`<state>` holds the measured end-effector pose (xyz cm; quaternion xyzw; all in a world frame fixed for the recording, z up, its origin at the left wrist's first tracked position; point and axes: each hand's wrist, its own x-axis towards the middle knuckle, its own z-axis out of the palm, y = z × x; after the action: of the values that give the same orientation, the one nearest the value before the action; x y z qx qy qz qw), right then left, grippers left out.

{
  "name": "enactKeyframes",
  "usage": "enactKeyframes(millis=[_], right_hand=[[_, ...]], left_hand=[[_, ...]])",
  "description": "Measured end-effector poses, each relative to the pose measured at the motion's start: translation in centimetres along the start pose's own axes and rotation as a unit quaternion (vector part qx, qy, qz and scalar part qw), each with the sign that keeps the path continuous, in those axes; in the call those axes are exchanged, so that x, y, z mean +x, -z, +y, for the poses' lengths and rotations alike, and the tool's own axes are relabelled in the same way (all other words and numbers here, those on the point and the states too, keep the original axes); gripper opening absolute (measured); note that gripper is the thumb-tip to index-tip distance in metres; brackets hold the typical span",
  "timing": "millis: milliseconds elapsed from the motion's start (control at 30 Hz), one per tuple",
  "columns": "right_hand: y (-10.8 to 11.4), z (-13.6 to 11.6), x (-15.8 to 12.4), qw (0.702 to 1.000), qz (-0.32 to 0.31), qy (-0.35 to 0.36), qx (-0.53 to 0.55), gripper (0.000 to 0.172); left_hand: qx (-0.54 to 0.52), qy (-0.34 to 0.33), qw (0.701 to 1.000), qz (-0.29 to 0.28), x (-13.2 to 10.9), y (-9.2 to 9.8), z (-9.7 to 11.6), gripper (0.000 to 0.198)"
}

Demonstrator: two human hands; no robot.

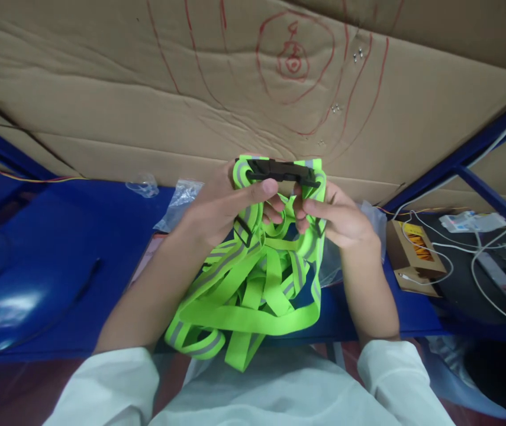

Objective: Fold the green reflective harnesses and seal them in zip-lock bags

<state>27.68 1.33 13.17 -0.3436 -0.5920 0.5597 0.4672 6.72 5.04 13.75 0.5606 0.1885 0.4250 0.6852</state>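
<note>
Mid-frame, the left hand (219, 207) and right hand (341, 216) pinch the black buckle (281, 171) from either end, apparently fastening it. The green reflective straps (253, 290) hang below, above the blue table (57, 254). Seating it would call for squarely aligned halves.

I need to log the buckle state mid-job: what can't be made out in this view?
Head view:
1. black buckle: latched or not is unclear; left hand thumb and strap loops cover its ends.
2. right hand: its fingers are partly hidden behind the green straps.
3. Strap routing: loops overlap in a tangle.
4. shiny bits on the cardboard: too small to identify.
</note>
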Motion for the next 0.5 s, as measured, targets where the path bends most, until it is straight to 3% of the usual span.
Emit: enactKeyframes(millis=[133, 233, 333, 433, 500], right_hand=[[0.2, -0.6, 0.3, 0.992, 0.106, 0.002, 0.063, 0.047], [1.0, -1.1, -0.1, 0.986, 0.154, 0.039, 0.058, 0.044], [1.3, -1.3, -0.7, 0.985, 0.166, 0.052, 0.022, 0.041], [0.8, -0.7, -0.6, 0.986, 0.159, 0.052, 0.000, 0.043], [0.2, -0.1, -0.2, 0.987, 0.156, 0.051, 0.002, 0.046]], left_hand=[[-0.066, 0.096, 0.984, -0.136, 0.4, 1.2, -0.5, 0.058], [-0.082, 0.162, 0.965, -0.188, 0.8, 1.6, -1.2, 0.066], [-0.058, 0.173, 0.973, -0.144, 0.9, 0.7, -1.7, 0.049], [0.033, 0.054, 0.997, -0.032, 0.7, -0.9, -2.0, 0.038], [0.087, -0.036, 0.995, 0.019, 0.5, -1.7, -2.2, 0.039]])
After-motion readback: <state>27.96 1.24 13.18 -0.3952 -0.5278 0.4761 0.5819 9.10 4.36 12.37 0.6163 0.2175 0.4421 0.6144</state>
